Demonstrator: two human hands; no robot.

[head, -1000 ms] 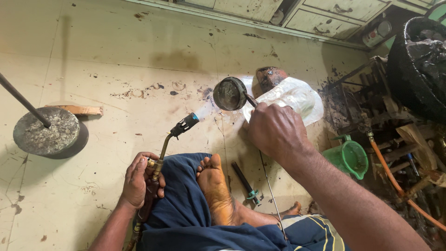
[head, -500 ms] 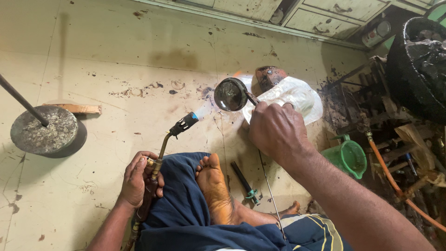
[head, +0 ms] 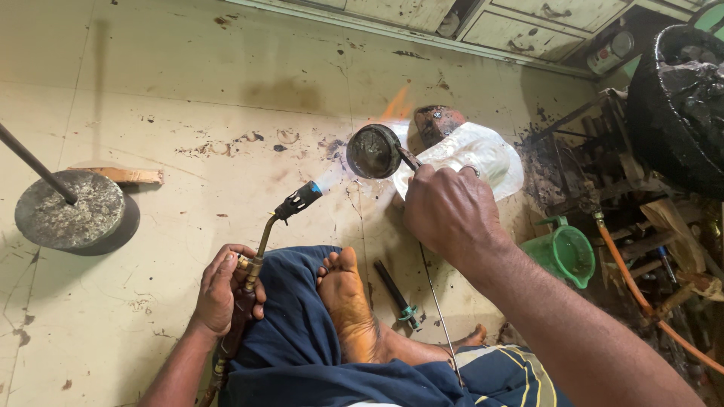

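left hand [head: 222,290]: closed around the torch [head: 260,249] handle, resting on my knee beside my foot [head: 348,301]. I'd keep that brace, it steadies the aim.
right hand [head: 451,213]: closed in a pinch on the thin stem of the round metal part [head: 373,151], raised over the floor [head: 188,98]. Exactly how the fingertips sit on the stem I can't tell.
rod [head: 436,298]: thin wire running from under my right hand back toward my leg. I can't tell if I'm gripping it too.
torch nozzle [head: 299,200]: pointed up and right at the part, pale blue flame [head: 329,179] bridging the gap to its left rim.
round metal part: face tilted toward me, between nozzle and the clear plastic bag [head: 471,158]. Orange flare [head: 397,102] spilling off its far edge.
heat tip: my read, sweep the flame evenly round the rim, don't park on one spot.
grip tip: hold far back on the stem, it will get hot.
risk: the flare reaches toward the bag just behind; angle the part away from it.
small tool [head: 396,290]: on the floor by my foot, untouched.
green jug [head: 566,252]: right, near the orange hose [head: 641,294], well off the flame.
round stone base [head: 72,211]: far left, with a rod standing in it.
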